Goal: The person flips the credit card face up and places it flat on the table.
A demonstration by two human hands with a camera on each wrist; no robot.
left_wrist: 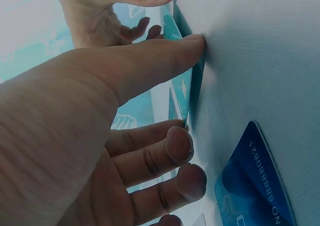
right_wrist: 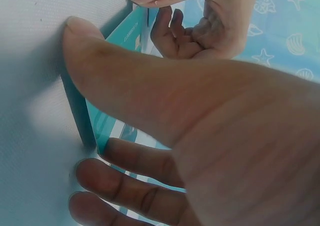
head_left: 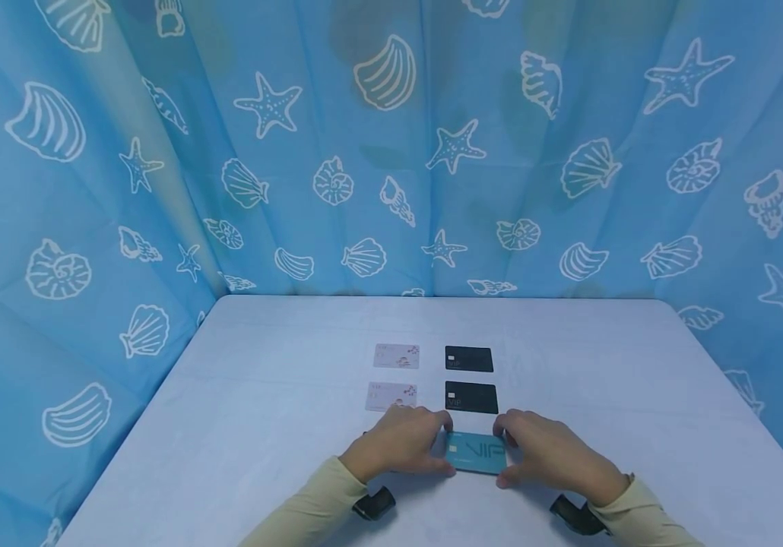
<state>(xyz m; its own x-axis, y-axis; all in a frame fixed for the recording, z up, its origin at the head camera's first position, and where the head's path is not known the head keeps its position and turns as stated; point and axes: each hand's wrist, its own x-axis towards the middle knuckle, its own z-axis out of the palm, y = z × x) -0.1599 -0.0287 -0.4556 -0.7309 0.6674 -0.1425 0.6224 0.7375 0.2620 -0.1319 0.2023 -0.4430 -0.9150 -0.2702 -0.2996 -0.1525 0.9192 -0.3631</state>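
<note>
A teal card [head_left: 476,453] marked VIP lies between both hands, close to the white tabletop; I cannot tell whether it touches the cloth. My left hand [head_left: 405,441] pinches its left end between thumb and fingers. At the opposite end, my right hand [head_left: 547,450] grips the card's edges the same way. The left wrist view also shows a blue card [left_wrist: 255,181] with a printed number, lying on the cloth near the left fingers; in the head view the left hand hides it. Just beyond the teal card is a black VIP card [head_left: 471,397].
Another black card [head_left: 469,358] lies farther back. Two pale pink cards, one near [head_left: 391,396] and one far [head_left: 396,355], form a column to their left. A blue shell-patterned curtain [head_left: 378,152] hangs behind and beside the white table [head_left: 261,365].
</note>
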